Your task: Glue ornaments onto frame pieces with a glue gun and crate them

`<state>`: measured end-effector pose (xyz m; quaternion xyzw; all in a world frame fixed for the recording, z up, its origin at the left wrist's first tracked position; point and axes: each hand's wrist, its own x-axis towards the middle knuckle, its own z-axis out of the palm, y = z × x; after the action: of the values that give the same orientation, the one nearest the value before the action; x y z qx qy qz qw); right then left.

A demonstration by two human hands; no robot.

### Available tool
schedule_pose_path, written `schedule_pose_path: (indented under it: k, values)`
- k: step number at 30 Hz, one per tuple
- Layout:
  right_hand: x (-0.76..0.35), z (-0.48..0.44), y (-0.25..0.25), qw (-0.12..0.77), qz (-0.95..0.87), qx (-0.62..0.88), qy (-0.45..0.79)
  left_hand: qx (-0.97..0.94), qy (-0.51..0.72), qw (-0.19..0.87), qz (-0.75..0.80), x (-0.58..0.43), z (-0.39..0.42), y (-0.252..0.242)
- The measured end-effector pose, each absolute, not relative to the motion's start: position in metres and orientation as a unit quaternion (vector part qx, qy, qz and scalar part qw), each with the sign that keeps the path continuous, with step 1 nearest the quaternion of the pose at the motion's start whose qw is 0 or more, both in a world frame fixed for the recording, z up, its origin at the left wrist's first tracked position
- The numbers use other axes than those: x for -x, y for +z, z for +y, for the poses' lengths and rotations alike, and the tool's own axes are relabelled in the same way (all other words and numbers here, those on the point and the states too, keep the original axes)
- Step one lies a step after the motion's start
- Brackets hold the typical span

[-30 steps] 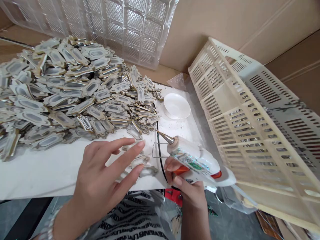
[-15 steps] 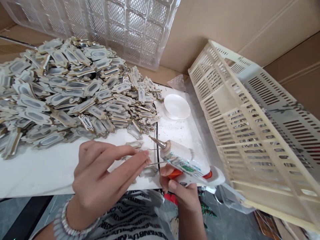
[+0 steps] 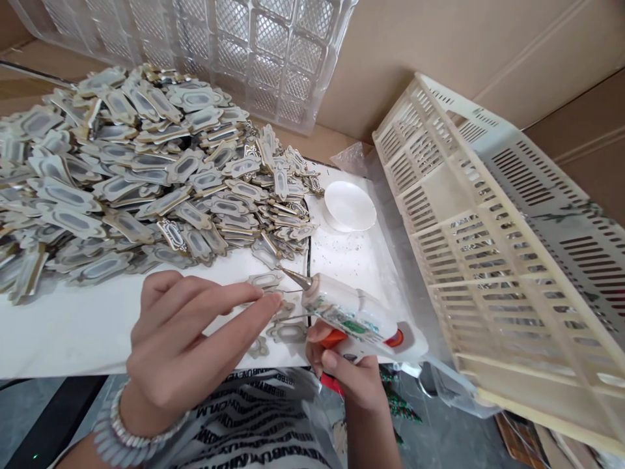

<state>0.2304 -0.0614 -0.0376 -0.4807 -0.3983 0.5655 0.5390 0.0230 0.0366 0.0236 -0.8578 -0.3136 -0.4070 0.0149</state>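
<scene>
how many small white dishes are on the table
1: the white dish sits on the table, between the pile of frame pieces and the cream crate, beyond the glue gun in the right hand. The pile could hide others.

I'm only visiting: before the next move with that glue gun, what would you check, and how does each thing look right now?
1. Grip on the glue gun: the right hand is closed round its handle, with a finger by the orange trigger. Ok.
2. Aim: the nozzle points at the frame piece just ahead of it. Ok.
3. Nozzle touching that piece: cannot tell.
4. Left hand steadying the work: its fingertips rest on pieces on the white board. Ok.
5. Fingertips clear of the nozzle: they lie close beside it. Probably not ok.
6. Glue at the nozzle tip: cannot tell.
</scene>
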Motion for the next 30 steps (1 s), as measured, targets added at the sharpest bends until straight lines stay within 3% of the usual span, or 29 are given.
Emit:
schedule_pose_path:
  k: [10,16,21,26,30]
  values:
    - [-0.232,-0.063,-0.036,0.575,-0.387,0.48,0.538,0.828,-0.418,-0.082,-0.365,-0.016,0.041,0.023]
    - [-0.256,-0.069,-0.022,0.58,-0.435,0.563,0.396,0.902,-0.282,-0.132,-0.299,0.03,0.051,0.002]
    - [-0.277,-0.072,-0.011,0.572,-0.542,0.545,0.288,0.896,-0.194,-0.195,-0.35,0.03,0.041,-0.015]
    - [-0.285,-0.083,-0.017,0.533,-0.551,0.589,0.257,0.896,-0.197,-0.217,-0.333,0.019,0.039,-0.017]
    - [-0.278,-0.08,-0.011,0.486,-0.573,0.605,0.263,0.884,-0.269,-0.184,-0.336,0.019,0.041,-0.008]
